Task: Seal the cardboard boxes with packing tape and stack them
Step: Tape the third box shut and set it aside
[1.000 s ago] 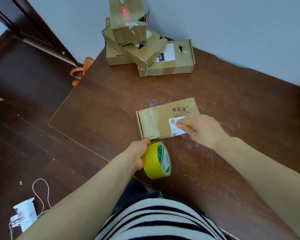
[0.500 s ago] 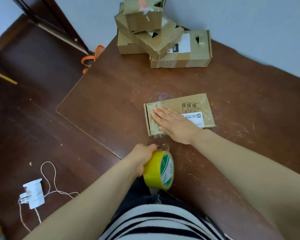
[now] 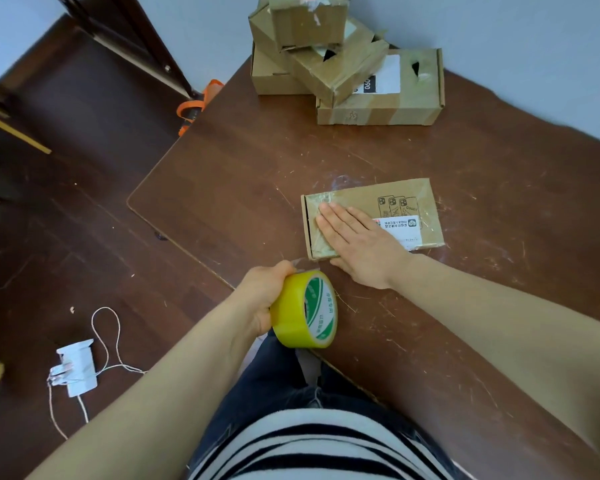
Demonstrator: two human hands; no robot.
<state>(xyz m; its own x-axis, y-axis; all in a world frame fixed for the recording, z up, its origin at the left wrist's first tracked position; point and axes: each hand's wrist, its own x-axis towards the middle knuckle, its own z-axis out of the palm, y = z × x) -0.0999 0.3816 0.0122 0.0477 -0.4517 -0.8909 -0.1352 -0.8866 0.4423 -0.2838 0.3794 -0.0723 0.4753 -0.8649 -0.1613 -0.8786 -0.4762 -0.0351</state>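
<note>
Flat box (image 3: pixel 378 194) taped across one end; right hand (image 3: pixel 364 251) presses there, fingers (image 3: pixel 331 220) straight, together. Left hand (image 3: pixel 258 296) grips tape roll (image 3: pixel 303 311) near box. Judged outstanding: stacking on pile (image 3: pixel 347 71) beyond box.

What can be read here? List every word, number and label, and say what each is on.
"060": on the white label of the big box at the back.
"Good!": printed on the flat box, beside the phone drawings.
The white sticker on the flat box: print too small to read.
The tape roll: green print on its inner ring, too blurred to read.
</note>
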